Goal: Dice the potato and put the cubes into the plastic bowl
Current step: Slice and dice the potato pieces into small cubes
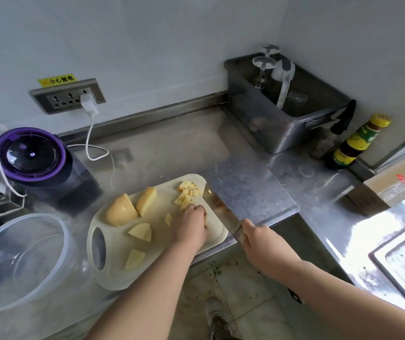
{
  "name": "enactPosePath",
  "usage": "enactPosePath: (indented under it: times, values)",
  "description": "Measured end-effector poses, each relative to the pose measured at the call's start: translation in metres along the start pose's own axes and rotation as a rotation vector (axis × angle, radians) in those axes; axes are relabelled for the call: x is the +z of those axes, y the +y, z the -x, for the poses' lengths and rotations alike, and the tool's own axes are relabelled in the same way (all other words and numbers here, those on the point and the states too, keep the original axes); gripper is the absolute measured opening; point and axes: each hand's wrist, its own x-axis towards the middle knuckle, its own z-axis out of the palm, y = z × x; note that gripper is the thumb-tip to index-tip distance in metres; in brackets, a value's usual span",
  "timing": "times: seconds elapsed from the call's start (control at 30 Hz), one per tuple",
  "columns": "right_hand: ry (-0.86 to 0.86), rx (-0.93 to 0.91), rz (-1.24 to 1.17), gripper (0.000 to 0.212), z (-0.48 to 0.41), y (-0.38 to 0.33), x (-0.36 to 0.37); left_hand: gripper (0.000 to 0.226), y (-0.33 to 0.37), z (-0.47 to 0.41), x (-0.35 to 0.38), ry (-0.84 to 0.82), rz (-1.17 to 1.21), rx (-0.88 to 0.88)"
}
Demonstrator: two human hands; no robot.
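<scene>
The right hand (257, 238), grip clamped on the cleaver (221, 204), is slicing just beside the left hand (191, 224), its grip curled over a potato piece hidden beneath it on the cutting board (158, 207). Cubes (188, 192) are lying at one o'clock; the plastic bowl (12, 261) is waiting at eight. A slipping piece is likely risking nicked knuckles.

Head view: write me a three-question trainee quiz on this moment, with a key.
1. True or false: the plastic bowl already holds potato cubes.
2. Which hand grips the cleaver? A left, B right, C neither.
3. Fill in: the diced cubes lie on the ____.
Key: 1 false, no cubes show in the bowl. 2 B, the right hand holds its handle. 3 cutting board.
</scene>
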Motion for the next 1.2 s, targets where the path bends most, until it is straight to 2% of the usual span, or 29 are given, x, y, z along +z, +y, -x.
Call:
enactPosePath:
  times: [0.17, 0.33, 0.5, 0.83, 1.2]
  values:
    - [-0.012, -0.04, 0.057, 0.008, 0.001, 0.008, 0.003, 0.037, -0.007, -0.002, 0.003, 0.026, -0.003, 0.021]
    - [-0.015, -0.073, 0.14, 0.005, 0.003, 0.011, 0.007, 0.033, -0.012, 0.009, 0.003, 0.163, 0.035, -0.058]
    - [-0.028, -0.095, 0.177, 0.009, 0.006, 0.008, 0.011, 0.025, -0.011, 0.014, 0.003, 0.207, -0.004, -0.091]
    - [-0.034, -0.079, 0.174, 0.024, 0.004, 0.003, 0.017, 0.023, -0.009, 0.012, 0.006, 0.209, -0.011, -0.124]
    - [-0.002, -0.062, 0.169, 0.014, 0.003, 0.004, 0.012, 0.023, -0.004, 0.012, 0.006, 0.171, 0.014, -0.163]
